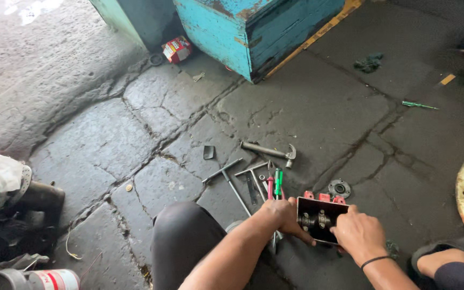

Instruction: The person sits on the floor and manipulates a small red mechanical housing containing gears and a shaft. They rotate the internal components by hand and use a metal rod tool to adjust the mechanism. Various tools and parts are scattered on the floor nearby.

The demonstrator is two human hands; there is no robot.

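Both my hands hold a small dark metal housing [318,219] with red parts along its top edge and gears or shafts visible inside. My left hand [281,216] grips its left side. At the lower right corner my right hand [357,233], with a black band at the wrist, presses its fingers on the housing. The housing sits low over the stone floor, just in front of my bent knee [186,236].
Tools lie on the cracked stone floor [318,107]: a hammer [268,151], two T-handle wrenches [232,180], red and green screwdrivers [275,185], a round flange [339,188]. A green screwdriver [419,105] lies far right. A blue wooden box [253,29] stands behind. Machine parts [6,215] sit left.
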